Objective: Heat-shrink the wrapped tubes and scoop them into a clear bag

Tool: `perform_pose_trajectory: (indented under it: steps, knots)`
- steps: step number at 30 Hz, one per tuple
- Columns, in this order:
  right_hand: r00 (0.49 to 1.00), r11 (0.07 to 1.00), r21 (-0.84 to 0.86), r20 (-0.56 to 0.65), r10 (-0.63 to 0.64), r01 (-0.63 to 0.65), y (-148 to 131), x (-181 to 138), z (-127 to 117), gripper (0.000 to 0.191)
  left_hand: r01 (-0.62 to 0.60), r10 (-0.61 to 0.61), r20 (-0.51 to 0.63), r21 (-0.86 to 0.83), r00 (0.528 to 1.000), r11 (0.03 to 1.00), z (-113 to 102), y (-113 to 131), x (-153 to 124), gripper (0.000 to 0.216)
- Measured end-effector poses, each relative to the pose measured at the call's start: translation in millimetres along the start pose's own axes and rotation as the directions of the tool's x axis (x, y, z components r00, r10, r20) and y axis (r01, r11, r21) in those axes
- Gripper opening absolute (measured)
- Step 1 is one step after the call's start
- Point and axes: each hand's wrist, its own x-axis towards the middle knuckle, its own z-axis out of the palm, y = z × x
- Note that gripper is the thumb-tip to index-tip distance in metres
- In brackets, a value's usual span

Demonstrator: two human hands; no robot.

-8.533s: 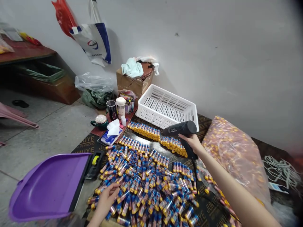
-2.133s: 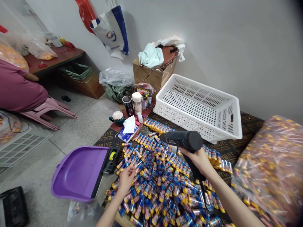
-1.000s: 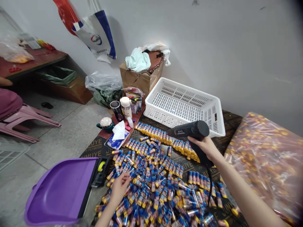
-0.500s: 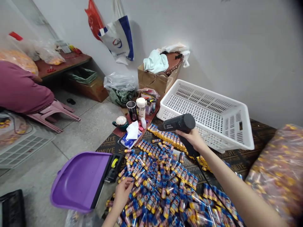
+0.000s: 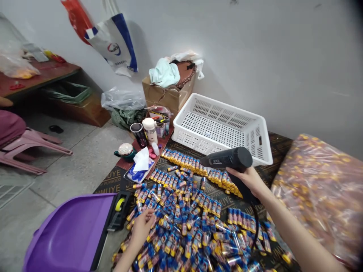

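My right hand (image 5: 249, 179) grips the handle of a black hair dryer (image 5: 227, 159), its barrel pointing left above the table and its cord trailing down. At the left side of a heap of small blue-and-yellow tubes (image 5: 181, 223), my left hand (image 5: 143, 224) reaches in with fingertips pinched together. Whether a tube sits between those fingertips I cannot make out. Tidy rows of the same tubes (image 5: 187, 161) lie behind the heap, and a short row (image 5: 241, 218) lies to its right.
A white perforated crate (image 5: 221, 130) stands at the back. On the right rests a large clear bag of tubes (image 5: 323, 196). Left of the heap are a purple dustpan (image 5: 70, 230) and a tape dispenser (image 5: 119, 209). Cups (image 5: 138, 134) and a tissue pack (image 5: 138, 172) stand back left; a seated person is at far left.
The view has swung right, so things sit further left in it. The hair dryer has moved right and slightly lower, away from the crate's near left corner. My left hand stays at the heap, pinched.
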Motion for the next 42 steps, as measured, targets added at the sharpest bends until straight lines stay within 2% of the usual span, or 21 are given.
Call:
perform_pose_trajectory:
  steps: [3, 5, 8, 9, 10, 14, 17, 20, 22, 24, 25, 26, 29, 30, 32, 34, 35, 38, 39, 40, 42]
  knots:
    - [0.993, 0.995, 0.035, -0.066, 0.094, -0.092, 12.9, -15.8, -30.3, 0.047, -0.097, 0.092, 0.057, 0.090, 0.994, 0.991, 12.8, 34.3, 30.3, 0.024]
    - [0.986, 0.988, 0.099, -0.104, 0.132, -0.122, 19.2, -21.6, -39.4, 0.048, -0.226, 0.210, 0.096, 0.208, 0.973, 0.952, 30.9, 67.3, 59.3, 0.021]
    - [0.958, 0.958, 0.242, -0.204, 0.203, -0.151, 25.6, -27.4, -41.3, 0.051, -0.433, 0.392, 0.186, 0.434, 0.901, 0.790, 76.5, 119.9, 109.8, 0.027]
    - [0.943, 0.943, 0.292, -0.240, 0.232, -0.158, 27.2, -29.7, -40.8, 0.052, -0.489, 0.426, 0.244, 0.508, 0.871, 0.709, 95.5, 135.0, 126.3, 0.030]
    - [0.927, 0.930, 0.333, -0.275, 0.254, -0.156, 28.8, -32.6, -40.6, 0.053, -0.522, 0.445, 0.277, 0.523, 0.852, 0.673, 115.4, 148.1, 141.7, 0.031]
    - [0.892, 0.893, 0.420, -0.324, 0.315, -0.163, 33.4, -49.0, -46.0, 0.050, -0.616, 0.495, 0.371, 0.534, 0.786, 0.578, 187.4, 179.7, 183.6, 0.032]
    - [0.878, 0.864, 0.448, -0.287, 0.383, -0.230, 33.5, -61.1, -55.3, 0.041, -0.680, 0.526, 0.434, 0.525, 0.732, 0.512, 215.3, 185.6, 189.0, 0.033]
    - [0.865, 0.847, 0.477, -0.293, 0.406, -0.236, 32.7, -68.2, -64.6, 0.039, -0.723, 0.541, 0.483, 0.518, 0.688, 0.457, 215.3, 177.6, 173.7, 0.029]
    - [0.852, 0.821, 0.509, -0.279, 0.443, -0.260, 34.1, -70.0, -68.9, 0.041, -0.766, 0.554, 0.533, 0.500, 0.640, 0.404, 204.8, 168.2, 159.6, 0.023]
    - [0.838, 0.799, 0.527, -0.263, 0.478, -0.290, 37.1, -69.9, -70.4, 0.042, -0.809, 0.581, 0.569, 0.479, 0.582, 0.342, 192.2, 162.1, 152.0, 0.027]
    - [0.833, 0.795, 0.527, -0.262, 0.487, -0.299, 38.8, -69.3, -69.9, 0.043, -0.805, 0.597, 0.553, 0.494, 0.582, 0.328, 186.7, 161.8, 153.0, 0.028]
    - [0.830, 0.796, 0.524, -0.267, 0.490, -0.302, 40.2, -68.3, -68.5, 0.043, -0.779, 0.610, 0.509, 0.531, 0.608, 0.334, 182.4, 163.6, 157.6, 0.026]
    - [0.828, 0.811, 0.506, -0.290, 0.480, -0.293, 42.6, -63.9, -60.7, 0.049, -0.595, 0.567, 0.310, 0.680, 0.763, 0.429, 176.7, 177.1, 185.4, 0.022]
    - [0.832, 0.820, 0.498, -0.297, 0.468, -0.283, 43.0, -62.4, -57.7, 0.052, -0.547, 0.529, 0.284, 0.710, 0.799, 0.444, 176.3, 181.2, 194.2, 0.030]
    - [0.849, 0.845, 0.470, -0.310, 0.428, -0.254, 44.2, -59.5, -52.6, 0.057, -0.503, 0.459, 0.295, 0.743, 0.838, 0.442, 175.6, 183.2, 201.7, 0.038]
    - [0.872, 0.867, 0.440, -0.301, 0.386, -0.232, 46.9, -57.1, -49.8, 0.055, -0.497, 0.440, 0.308, 0.758, 0.843, 0.423, 172.7, 174.9, 191.4, 0.034]
    - [0.881, 0.872, 0.430, -0.287, 0.377, -0.233, 48.9, -56.0, -49.1, 0.052, -0.514, 0.460, 0.315, 0.752, 0.830, 0.413, 169.9, 168.0, 181.0, 0.031]
    - [0.895, 0.868, 0.410, -0.218, 0.390, -0.279, 56.7, -52.0, -47.8, 0.044, -0.612, 0.561, 0.351, 0.691, 0.750, 0.385, 156.4, 149.3, 150.3, 0.023]
    - [0.898, 0.871, 0.396, -0.202, 0.391, -0.290, 59.3, -50.2, -46.9, 0.043, -0.620, 0.587, 0.336, 0.680, 0.737, 0.391, 151.0, 147.3, 146.8, 0.022]
    - [0.905, 0.882, 0.375, -0.197, 0.378, -0.286, 61.7, -48.2, -45.6, 0.043, -0.598, 0.598, 0.291, 0.688, 0.746, 0.411, 145.7, 148.0, 148.7, 0.023]
    - [0.927, 0.915, 0.320, -0.201, 0.317, -0.244, 64.5, -43.8, -41.4, 0.046, -0.456, 0.564, 0.127, 0.742, 0.816, 0.492, 136.0, 155.9, 167.3, 0.035]
